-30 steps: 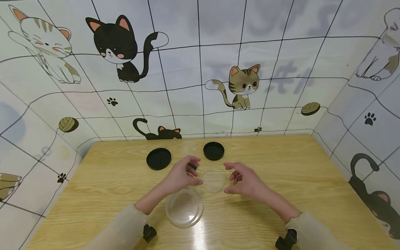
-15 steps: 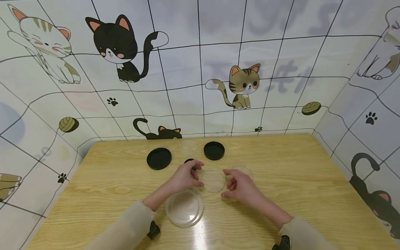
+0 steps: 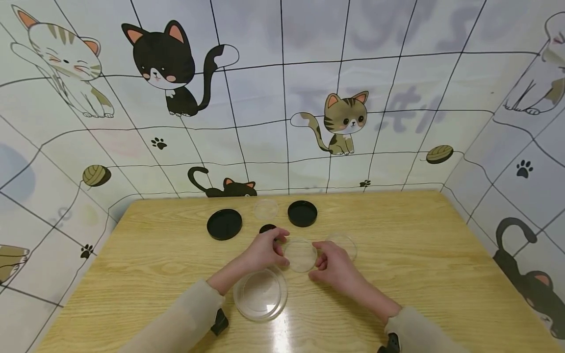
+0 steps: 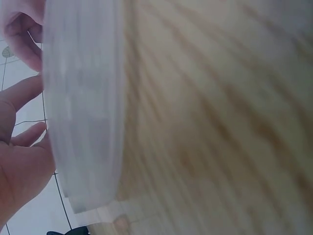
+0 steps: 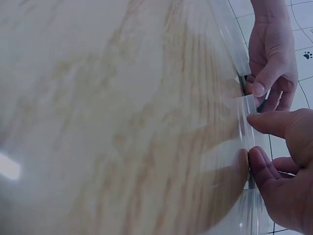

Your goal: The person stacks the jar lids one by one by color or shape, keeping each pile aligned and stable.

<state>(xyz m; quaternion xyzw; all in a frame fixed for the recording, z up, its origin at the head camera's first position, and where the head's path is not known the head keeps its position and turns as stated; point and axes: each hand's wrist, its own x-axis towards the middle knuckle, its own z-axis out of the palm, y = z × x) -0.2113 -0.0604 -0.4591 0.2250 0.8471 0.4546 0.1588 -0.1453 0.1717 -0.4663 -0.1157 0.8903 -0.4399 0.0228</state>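
Both hands flank a small clear round dish (image 3: 300, 255) on the wooden table, thumbs and fingers bent about its rim. My left hand (image 3: 263, 250) holds the left edge, and my right hand (image 3: 334, 264) the right edge. In the right wrist view, the right thumb and a fingertip meet the transparent rim (image 5: 248, 110). A larger clear round container (image 3: 260, 310), with rings one inside another, stands just nearer, below the left hand; its wall (image 4: 83, 107) fills much of the left wrist view. Behind the left hand lies a small black round piece (image 3: 267, 228), partly hidden.
Two black round lids (image 3: 224, 224) (image 3: 302, 214) lie toward the back of the table (image 3: 397, 245). Between them is a faint clear disc (image 3: 266, 209). Another clear round piece (image 3: 348, 241) sits behind the right hand, partly covered. A cat-patterned cloth (image 3: 256, 98) stands behind the table.
My right hand has moved left to the small clear dish, uncovering another clear piece behind it. My left hand has shifted slightly right, exposing more of the small black piece.
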